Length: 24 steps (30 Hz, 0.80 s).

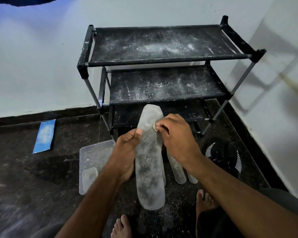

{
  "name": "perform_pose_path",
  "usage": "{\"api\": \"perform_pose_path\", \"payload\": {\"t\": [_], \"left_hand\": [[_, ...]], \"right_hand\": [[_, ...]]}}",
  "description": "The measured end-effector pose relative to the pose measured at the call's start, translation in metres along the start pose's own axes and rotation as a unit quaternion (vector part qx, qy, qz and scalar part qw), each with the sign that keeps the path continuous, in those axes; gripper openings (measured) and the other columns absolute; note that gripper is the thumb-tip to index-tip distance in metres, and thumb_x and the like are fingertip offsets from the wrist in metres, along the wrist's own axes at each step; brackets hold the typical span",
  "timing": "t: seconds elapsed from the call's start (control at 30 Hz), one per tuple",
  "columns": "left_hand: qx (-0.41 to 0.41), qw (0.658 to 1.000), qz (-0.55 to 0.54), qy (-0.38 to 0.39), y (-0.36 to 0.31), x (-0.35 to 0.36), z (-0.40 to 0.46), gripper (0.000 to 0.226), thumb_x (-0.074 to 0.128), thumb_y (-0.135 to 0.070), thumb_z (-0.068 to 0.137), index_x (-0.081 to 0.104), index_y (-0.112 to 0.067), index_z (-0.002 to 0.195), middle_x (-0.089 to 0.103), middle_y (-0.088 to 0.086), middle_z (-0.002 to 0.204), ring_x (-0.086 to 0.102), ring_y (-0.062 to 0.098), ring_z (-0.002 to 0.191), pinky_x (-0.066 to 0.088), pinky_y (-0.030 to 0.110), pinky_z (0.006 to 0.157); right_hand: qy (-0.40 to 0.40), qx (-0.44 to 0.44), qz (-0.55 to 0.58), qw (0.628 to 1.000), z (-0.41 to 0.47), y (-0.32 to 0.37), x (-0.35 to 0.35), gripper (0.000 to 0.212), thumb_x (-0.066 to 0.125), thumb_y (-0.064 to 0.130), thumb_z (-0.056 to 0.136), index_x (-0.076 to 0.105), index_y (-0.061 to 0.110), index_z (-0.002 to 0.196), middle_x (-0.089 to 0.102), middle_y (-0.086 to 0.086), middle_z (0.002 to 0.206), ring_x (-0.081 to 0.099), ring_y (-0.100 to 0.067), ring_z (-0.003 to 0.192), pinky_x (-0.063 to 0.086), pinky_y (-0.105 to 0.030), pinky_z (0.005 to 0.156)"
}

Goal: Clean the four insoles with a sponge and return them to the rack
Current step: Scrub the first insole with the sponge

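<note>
Grey insole (149, 162) gripped by left hand (126, 152).

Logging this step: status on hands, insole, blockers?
Left hand grips insole at its edge. Right hand pinches something small against its upper part; can't identify it. Rack shelves dusty, nothing on top two. Nothing blocking.

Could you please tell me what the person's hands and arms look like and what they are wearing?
Both forearms are bare, with no sleeves, gloves or watch in view. The right hand wears a metal ring on one finger; the left hand shows no jewellery.
</note>
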<state>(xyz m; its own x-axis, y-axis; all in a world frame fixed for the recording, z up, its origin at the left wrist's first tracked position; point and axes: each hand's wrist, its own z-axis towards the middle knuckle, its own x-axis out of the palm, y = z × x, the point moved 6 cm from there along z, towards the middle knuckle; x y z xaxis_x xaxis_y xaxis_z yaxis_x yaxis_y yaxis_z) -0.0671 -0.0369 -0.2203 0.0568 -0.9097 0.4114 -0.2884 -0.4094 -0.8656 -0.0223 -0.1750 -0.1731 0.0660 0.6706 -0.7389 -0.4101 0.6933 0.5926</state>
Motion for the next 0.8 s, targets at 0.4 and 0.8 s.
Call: {"api": "perform_pose_path", "payload": {"t": [0.4, 0.8], "left_hand": [[-0.007, 0.999, -0.042, 0.009, 0.001, 0.001, 0.001, 0.038, 0.049, -0.024, 0.107, 0.064, 0.001, 0.13, 0.069, 0.026, 0.127, 0.069, 0.036, 0.114, 0.06, 0.044, 0.095], [0.018, 0.997, 0.063, 0.035, 0.006, 0.004, 0.001, 0.023, 0.052, 0.0, 0.102, 0.066, 0.002, 0.12, 0.073, 0.025, 0.111, 0.071, 0.035, 0.1, 0.06, 0.046, 0.086]], "right_hand": [[-0.014, 0.019, 0.024, 0.999, -0.001, 0.0, -0.002, 0.01, 0.072, 0.015, 0.087, 0.071, 0.015, 0.097, 0.061, 0.006, 0.089, 0.055, -0.008, 0.086, 0.045, -0.018, 0.078], [-0.013, -0.097, -0.002, 0.995, -0.01, 0.025, 0.007, 0.003, 0.073, 0.006, 0.082, 0.074, 0.009, 0.08, 0.063, -0.002, 0.08, 0.055, -0.017, 0.081, 0.05, -0.031, 0.07]]}}
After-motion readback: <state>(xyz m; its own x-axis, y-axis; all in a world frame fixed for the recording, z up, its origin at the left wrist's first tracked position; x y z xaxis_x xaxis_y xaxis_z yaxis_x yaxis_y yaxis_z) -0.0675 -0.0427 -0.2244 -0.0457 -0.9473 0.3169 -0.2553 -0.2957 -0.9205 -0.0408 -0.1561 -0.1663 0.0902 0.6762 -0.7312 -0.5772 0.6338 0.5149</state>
